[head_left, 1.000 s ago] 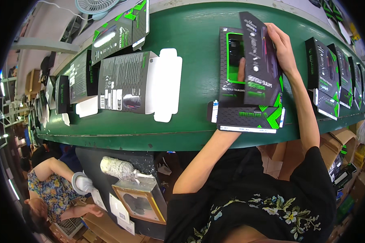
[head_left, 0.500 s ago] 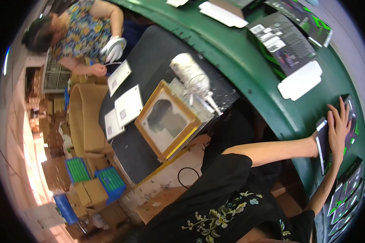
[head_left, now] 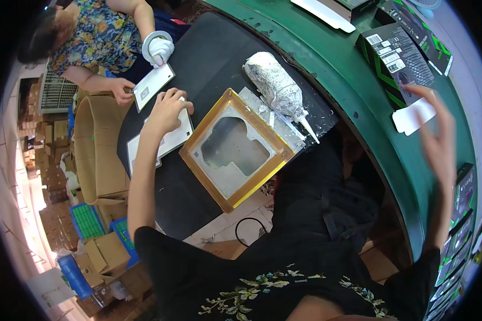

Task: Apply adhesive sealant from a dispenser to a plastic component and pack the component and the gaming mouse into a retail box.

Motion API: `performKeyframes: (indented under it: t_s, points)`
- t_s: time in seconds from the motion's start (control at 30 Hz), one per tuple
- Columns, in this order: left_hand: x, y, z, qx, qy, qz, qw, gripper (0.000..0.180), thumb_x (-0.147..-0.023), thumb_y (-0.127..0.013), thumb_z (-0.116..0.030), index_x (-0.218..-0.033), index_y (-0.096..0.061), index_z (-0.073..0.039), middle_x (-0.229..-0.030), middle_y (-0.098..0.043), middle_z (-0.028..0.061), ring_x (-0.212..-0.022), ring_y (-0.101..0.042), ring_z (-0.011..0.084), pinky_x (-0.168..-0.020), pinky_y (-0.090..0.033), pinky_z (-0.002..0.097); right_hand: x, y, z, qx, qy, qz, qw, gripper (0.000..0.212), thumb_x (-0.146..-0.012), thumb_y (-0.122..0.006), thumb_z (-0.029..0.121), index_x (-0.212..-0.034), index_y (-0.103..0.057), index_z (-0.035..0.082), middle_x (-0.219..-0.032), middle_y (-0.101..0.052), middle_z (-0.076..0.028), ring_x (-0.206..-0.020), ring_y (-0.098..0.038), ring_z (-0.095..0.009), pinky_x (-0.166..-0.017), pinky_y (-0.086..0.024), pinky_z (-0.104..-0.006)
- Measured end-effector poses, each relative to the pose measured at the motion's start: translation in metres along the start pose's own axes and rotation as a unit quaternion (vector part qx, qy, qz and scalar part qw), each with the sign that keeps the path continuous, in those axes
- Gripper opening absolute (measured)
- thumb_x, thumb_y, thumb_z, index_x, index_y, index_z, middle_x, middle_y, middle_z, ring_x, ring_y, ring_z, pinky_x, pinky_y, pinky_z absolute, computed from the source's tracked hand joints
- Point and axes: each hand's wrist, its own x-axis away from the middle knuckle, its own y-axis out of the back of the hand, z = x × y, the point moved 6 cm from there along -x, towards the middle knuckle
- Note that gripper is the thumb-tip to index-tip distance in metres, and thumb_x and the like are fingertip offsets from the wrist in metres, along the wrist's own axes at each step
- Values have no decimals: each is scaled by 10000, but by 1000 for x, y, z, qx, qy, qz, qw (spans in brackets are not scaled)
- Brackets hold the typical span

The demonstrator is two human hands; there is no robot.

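My left hand (head_left: 168, 113) is on a white flat panel (head_left: 178, 138) lying on the black table (head_left: 185, 211), its bent fingers closed around the panel's far edge. Part of another white panel (head_left: 135, 152) shows beside my wrist. My right hand (head_left: 436, 134) is over the green table, its fingers stretched apart and partly smeared by motion. Nothing shows in it. Nearest to it are the white flap (head_left: 412, 117) and the black-and-green box (head_left: 396, 61). A wooden frame (head_left: 206, 190) with a cut-out sheet lies between my arms, next to a white-smeared bottle (head_left: 276, 83) with a nozzle.
Across the black table a person (head_left: 99, 43) with one gloved hand, a ring around it, holds a white panel (head_left: 154, 88). Stacked black-and-green boxes (head_left: 460, 214) stand at the right. Cardboard cartons (head_left: 99, 155) and blue-green crates (head_left: 88, 222) fill the left.
My left hand has swung from the right-hand boxes across to the white panel. My right hand has lifted off a box and moved up. The other person's panel is now between both their hands.
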Motion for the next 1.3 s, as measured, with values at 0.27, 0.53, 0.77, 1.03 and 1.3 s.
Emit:
performKeyframes:
  t_s: [0.27, 0.53, 0.77, 1.03, 1.3]
  points:
    - [-5, 55, 10, -66, -45, 51, 995, 136, -731, -720, -59, -842, -682, -129, -991, -657, 67, -1052, -630, 264, -1130, -299, 473, -116, -202, 68, 46, 33, 169, 984, 794, -872, -557, 651, -1243, -522, -51, -1054, -644, -293, -1006, -648, -428, -870, -509, -498]
    - [134, 92, 3, 376, 241, -341, 827, 253, -912, -646, -33, -1154, -571, -39, -1024, -666, 84, -910, -638, 179, -719, -516, 343, -143, -203, 21, -278, -107, 248, 922, 578, -750, -767, 329, -1172, -624, -39, -1035, -690, -147, -950, -662, -213, -881, -476, -291]
    - [146, -37, -94, 785, 270, -361, 425, 356, -960, -592, 2, -1265, -412, -32, -1084, -649, 141, -936, -622, 136, -814, -525, 260, -118, -78, 109, -678, 57, 53, 731, 533, -917, -591, 430, -1208, -618, -15, -1122, -679, -158, -1071, -658, -254, -982, -496, -381]
    - [132, -63, -144, 801, 322, -262, 431, 236, -973, -591, -51, -1173, -469, -32, -969, -679, 102, -814, -639, 96, -691, -536, 254, -101, -140, 129, -580, 73, 154, 797, 610, -750, -780, 94, -1298, -542, -34, -1219, -649, -132, -1117, -633, -244, -1016, -473, -386]
    - [122, -57, -124, 807, 332, -177, 456, 218, -1044, -471, -173, -1214, -451, -39, -917, -688, 108, -653, -692, 139, -560, -584, 250, -75, -197, 171, -601, 113, 201, 765, 683, -654, -868, -15, -1269, -570, -7, -1185, -668, -84, -1123, -610, -178, -1020, -459, -353]
